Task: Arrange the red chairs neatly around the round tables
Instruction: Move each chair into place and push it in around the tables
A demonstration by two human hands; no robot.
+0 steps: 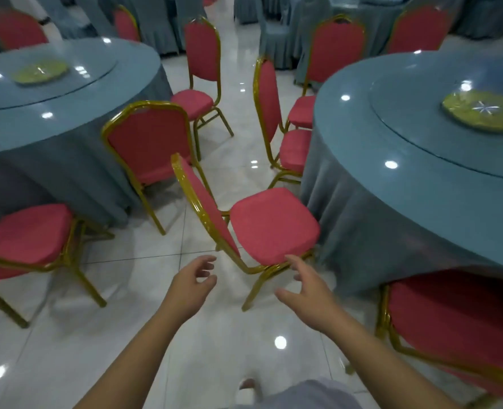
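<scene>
Our left hand (195,278) and right hand (306,293) hover just short of the red chair (274,228) ahead, fingers loose, holding nothing. The chair stands askew, seat toward the round table (347,128) beyond our right hand. We judge this the step of squaring it up: next comes a grip on backrest (207,205) and seat edge, then a push toward the tablecloth (377,237). Glossy white floor tiles (132,320) lie beneath; a second draped table (67,113) stands beyond our left hand.

Head cam, wide, fwd-down, close over floor (215,335)
</scene>
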